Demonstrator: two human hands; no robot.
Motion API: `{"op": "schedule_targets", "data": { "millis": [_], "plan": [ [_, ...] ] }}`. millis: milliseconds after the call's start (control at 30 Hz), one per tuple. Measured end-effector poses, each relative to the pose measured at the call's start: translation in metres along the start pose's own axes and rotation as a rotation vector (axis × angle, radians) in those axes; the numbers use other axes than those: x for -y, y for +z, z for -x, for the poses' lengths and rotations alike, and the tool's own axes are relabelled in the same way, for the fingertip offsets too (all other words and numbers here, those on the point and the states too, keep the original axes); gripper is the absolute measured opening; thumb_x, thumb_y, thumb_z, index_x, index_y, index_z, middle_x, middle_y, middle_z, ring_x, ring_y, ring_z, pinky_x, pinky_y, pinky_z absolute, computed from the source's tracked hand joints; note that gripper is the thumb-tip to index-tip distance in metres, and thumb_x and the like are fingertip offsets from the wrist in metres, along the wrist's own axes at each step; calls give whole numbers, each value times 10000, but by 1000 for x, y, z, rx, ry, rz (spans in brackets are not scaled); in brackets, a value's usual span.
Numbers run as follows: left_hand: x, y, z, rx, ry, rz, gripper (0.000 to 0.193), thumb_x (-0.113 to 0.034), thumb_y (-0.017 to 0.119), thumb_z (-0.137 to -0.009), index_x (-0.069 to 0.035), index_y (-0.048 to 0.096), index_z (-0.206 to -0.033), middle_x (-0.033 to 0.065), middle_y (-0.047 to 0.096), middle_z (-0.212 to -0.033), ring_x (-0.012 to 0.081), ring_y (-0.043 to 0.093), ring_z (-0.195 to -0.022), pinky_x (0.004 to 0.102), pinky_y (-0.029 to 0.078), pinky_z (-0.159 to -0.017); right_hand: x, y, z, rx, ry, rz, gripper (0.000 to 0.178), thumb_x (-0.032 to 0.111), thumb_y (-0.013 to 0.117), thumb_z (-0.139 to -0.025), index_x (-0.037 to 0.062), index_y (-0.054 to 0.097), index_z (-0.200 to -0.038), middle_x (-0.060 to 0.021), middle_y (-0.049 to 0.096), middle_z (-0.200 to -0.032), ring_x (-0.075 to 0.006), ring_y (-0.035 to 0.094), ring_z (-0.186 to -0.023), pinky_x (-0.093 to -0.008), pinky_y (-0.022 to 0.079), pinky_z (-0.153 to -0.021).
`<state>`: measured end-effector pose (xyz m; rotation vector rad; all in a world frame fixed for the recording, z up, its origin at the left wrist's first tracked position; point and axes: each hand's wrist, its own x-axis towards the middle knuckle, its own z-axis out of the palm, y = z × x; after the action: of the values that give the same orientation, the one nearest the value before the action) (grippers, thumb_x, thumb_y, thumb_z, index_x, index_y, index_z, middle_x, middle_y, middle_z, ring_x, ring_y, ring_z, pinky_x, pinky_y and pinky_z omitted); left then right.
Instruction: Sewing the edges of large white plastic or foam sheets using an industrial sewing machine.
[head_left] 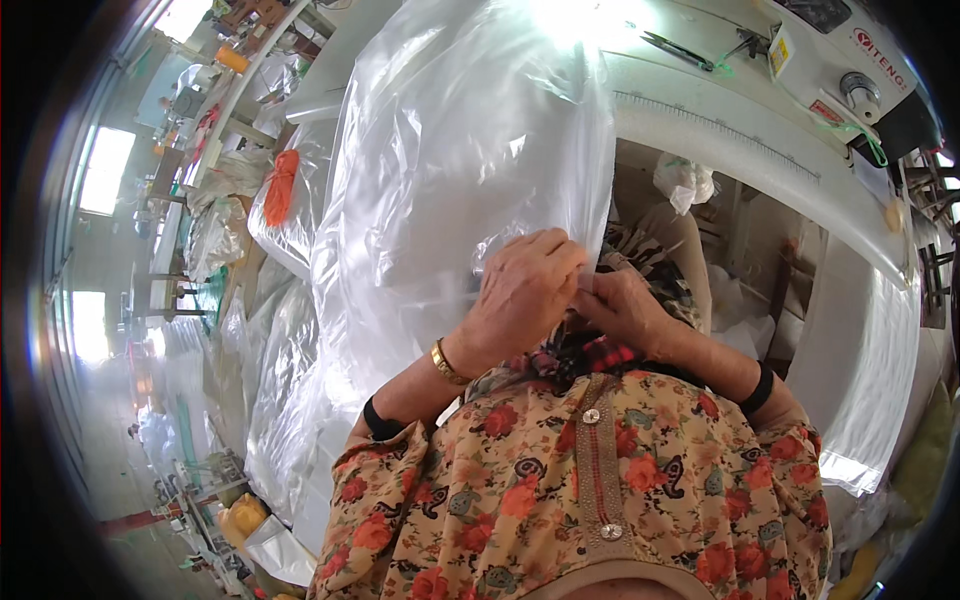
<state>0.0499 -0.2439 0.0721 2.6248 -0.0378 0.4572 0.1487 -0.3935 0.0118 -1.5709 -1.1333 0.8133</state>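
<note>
Far left: long rows of work tables with heaps of clear plastic, blurred, detail unreadable. An orange bundle lies on a plastic-wrapped pile just left of centre. Low left, a yellow container sits near the floor.

Centre: large clear plastic bag hangs/drapes from the top of frame down to the hands, its lower edge at about chest height in front of the person. Left hand is closed, fingers curled over the bag's lower edge, pinching the film. Gold bracelet on that wrist, dark cuff further up the forearm.

Right hand is touching the left, also closed, fingertips pinched at the same edge of the bag; exactly what it grips is hidden behind the left hand. Dark band on the right wrist. Floral top fills the lower frame.

Right: white sewing-machine table curves across, scissors lying on it near the top, machine body at top right. More plastic sheet hangs off the table's right end.
</note>
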Motion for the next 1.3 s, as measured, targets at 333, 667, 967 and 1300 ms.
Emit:
{"op": "schedule_targets", "data": {
  "millis": [333,667,967,1300],
  "plan": [
    [11,-8,5,83,-404,301,176,-137,669,-872,7,585,-816,105,576,-699,191,549,-570,323,433,-539,8,8,-23,5,-581,670,75,130,634,-850,56,625,-855,-82,649,-736,-260,657,-652,-367,518,-589],
    [-16,-46,10,-76,-118,-57,35,-54,616,-862,-30,594,-850,124,559,-735,346,589,-653,403,472,-591,-34,27,-135,-133,-373,-276,147,81,592,-889,15,635,-1014,-118,657,-847,-200,639,-802,-351,517,-730],
    [5,-21,20,-79,1,-89,85,-29,611,-806,-21,530,-782,116,534,-759,304,605,-699,397,494,-587,-41,10,-126,146,-526,312,144,107,595,-875,27,644,-984,-162,655,-871,-274,644,-808,-389,514,-724],
    [17,-7,29,-88,-70,-18,90,-38,623,-796,-6,539,-793,118,513,-793,299,603,-718,396,507,-603,26,-142,-161,-333,-443,1089,178,104,583,-884,121,622,-1057,-94,626,-1040,-306,650,-852,-414,525,-746]
  ]
}}
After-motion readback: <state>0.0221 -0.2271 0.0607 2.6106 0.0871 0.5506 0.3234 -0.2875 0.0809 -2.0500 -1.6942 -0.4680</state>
